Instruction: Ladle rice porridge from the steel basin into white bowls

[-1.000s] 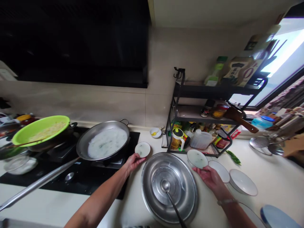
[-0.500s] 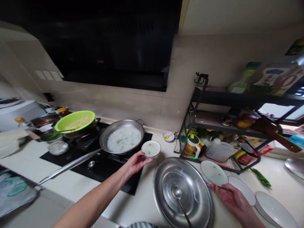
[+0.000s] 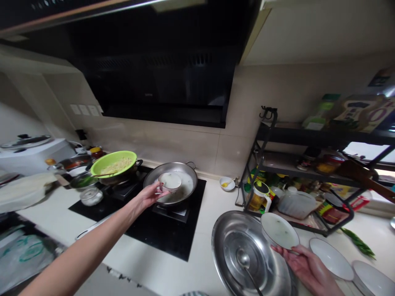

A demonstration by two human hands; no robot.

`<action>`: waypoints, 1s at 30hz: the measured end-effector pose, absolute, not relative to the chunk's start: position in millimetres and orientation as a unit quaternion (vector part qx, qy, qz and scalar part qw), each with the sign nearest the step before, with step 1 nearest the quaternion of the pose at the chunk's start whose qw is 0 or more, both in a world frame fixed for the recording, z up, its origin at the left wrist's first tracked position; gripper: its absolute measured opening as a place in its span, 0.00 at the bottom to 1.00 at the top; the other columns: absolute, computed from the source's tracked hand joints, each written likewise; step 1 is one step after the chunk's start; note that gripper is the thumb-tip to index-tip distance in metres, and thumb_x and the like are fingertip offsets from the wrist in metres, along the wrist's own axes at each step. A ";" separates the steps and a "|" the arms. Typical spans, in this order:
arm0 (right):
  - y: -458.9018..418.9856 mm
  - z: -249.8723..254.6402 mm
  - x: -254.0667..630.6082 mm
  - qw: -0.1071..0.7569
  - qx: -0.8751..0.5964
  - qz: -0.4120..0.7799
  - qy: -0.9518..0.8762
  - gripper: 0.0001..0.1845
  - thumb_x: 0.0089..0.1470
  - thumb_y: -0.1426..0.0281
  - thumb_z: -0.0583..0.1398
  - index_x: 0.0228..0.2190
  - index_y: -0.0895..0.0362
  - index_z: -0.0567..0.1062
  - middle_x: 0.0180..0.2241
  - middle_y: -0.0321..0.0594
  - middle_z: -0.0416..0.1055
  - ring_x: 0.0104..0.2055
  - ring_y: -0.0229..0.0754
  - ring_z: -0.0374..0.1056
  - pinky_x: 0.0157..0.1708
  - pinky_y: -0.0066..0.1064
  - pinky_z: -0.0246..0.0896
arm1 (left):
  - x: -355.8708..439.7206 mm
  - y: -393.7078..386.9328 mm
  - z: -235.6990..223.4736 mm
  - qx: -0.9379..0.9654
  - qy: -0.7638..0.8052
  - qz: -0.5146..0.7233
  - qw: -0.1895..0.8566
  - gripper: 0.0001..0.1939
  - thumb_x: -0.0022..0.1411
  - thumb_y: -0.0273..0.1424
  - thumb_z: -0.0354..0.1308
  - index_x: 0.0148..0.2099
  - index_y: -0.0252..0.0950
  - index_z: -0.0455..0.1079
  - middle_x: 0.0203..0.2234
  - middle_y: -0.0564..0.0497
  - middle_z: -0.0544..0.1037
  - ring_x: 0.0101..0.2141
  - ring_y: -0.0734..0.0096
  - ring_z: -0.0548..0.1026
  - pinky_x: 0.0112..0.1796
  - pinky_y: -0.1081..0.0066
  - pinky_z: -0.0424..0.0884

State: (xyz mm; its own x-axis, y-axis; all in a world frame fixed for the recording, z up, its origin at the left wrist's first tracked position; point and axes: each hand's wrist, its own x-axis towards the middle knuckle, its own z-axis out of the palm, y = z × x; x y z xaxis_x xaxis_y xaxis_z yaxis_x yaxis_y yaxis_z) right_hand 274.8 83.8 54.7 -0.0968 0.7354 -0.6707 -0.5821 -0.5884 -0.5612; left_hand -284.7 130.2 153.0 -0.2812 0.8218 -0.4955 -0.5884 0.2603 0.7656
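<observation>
My left hand [image 3: 149,196] holds a small white bowl [image 3: 169,181] of pale soup above the near rim of the steel pan [image 3: 186,177] on the black hob. The pan holds the same whitish soup. My right hand [image 3: 304,267] grips a second white bowl [image 3: 279,230] filled with soup, held over the right edge of a large upturned steel lid [image 3: 243,246]. A ladle [image 3: 245,262] lies in that lid.
A green bowl of noodles [image 3: 114,162] sits on a pot at the hob's left. Two empty white bowls [image 3: 331,253] stand right of my right hand. A black rack [image 3: 308,181] with bottles and jars stands behind. A small dish [image 3: 227,183] sits near the wall.
My left hand lifted its bowl from beside the hob up and left, over the pan. My right hand stayed near the lid with its bowl. The view swung left and tilted up.
</observation>
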 end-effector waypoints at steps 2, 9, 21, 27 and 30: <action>82.9 57.0 267.8 0.453 -0.503 0.731 -0.084 0.15 0.29 0.78 0.67 0.27 0.59 0.78 0.35 0.60 0.79 0.35 0.54 0.77 0.33 0.35 0.77 | -300.3 135.9 149.1 0.148 0.568 0.591 0.554 0.08 0.59 0.17 0.59 0.29 0.30 0.65 0.19 0.53 0.70 0.21 0.72 0.75 0.29 0.64 0.81; 77.2 62.0 249.7 0.453 -0.508 0.714 -0.162 0.14 0.31 0.75 0.67 0.27 0.62 0.77 0.33 0.60 0.78 0.37 0.55 0.77 0.37 0.34 0.76 | -328.5 154.4 138.4 0.261 0.667 0.537 0.446 0.14 0.48 0.20 0.68 0.38 0.27 0.70 0.20 0.52 0.73 0.20 0.68 0.74 0.25 0.65 0.77; 61.3 78.0 230.2 0.466 -0.498 0.714 -0.159 0.12 0.28 0.77 0.68 0.23 0.59 0.77 0.33 0.56 0.79 0.34 0.52 0.77 0.34 0.33 0.76 | -330.9 157.6 152.4 0.716 0.652 0.246 -0.029 0.36 0.46 0.24 0.63 0.59 0.32 0.62 0.48 0.40 0.69 0.45 0.54 0.71 0.49 0.57 0.68; 57.3 87.4 225.4 0.438 -0.496 0.728 -0.179 0.14 0.28 0.77 0.68 0.25 0.64 0.77 0.30 0.59 0.78 0.33 0.48 0.77 0.34 0.25 0.74 | -326.7 144.3 147.6 0.801 0.568 0.176 -0.076 0.39 0.51 0.20 0.58 0.65 0.37 0.53 0.52 0.41 0.65 0.50 0.55 0.64 0.51 0.58 0.65; 57.3 87.4 223.9 0.443 -0.491 0.734 -0.155 0.13 0.27 0.79 0.68 0.24 0.62 0.77 0.28 0.56 0.78 0.32 0.46 0.77 0.33 0.24 0.73 | -325.4 139.3 148.8 0.817 0.549 0.158 -0.079 0.39 0.53 0.19 0.55 0.67 0.35 0.50 0.53 0.39 0.65 0.52 0.54 0.62 0.52 0.58 0.64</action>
